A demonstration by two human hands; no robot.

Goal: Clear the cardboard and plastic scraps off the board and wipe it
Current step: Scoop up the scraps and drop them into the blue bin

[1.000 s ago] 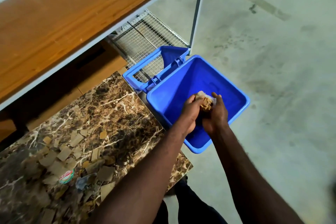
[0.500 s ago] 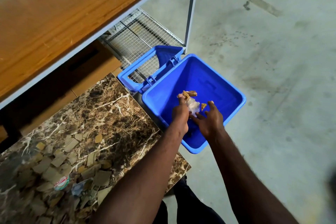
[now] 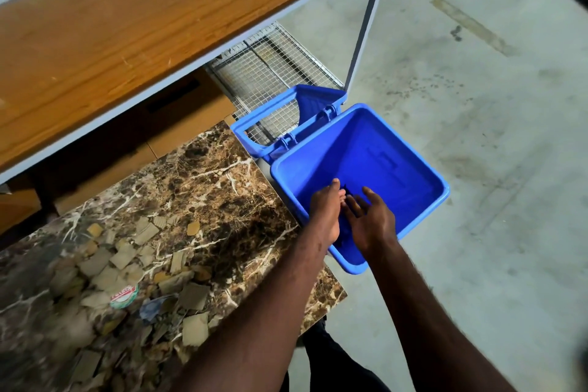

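Blue bin [image 3: 397, 149] stands just off the board's [image 3: 203, 188] corner so scraps drop straight in, and I see both hands, left [image 3: 327, 216] and right [image 3: 370, 221], over it, fingers spread and holding nothing, while cardboard scraps [image 3: 127, 267] litter the board's near left.

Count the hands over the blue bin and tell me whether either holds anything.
2. The left hand and the right hand are side by side over the near corner of the blue bin, fingers open, holding nothing. The scraps lie on the marble board.
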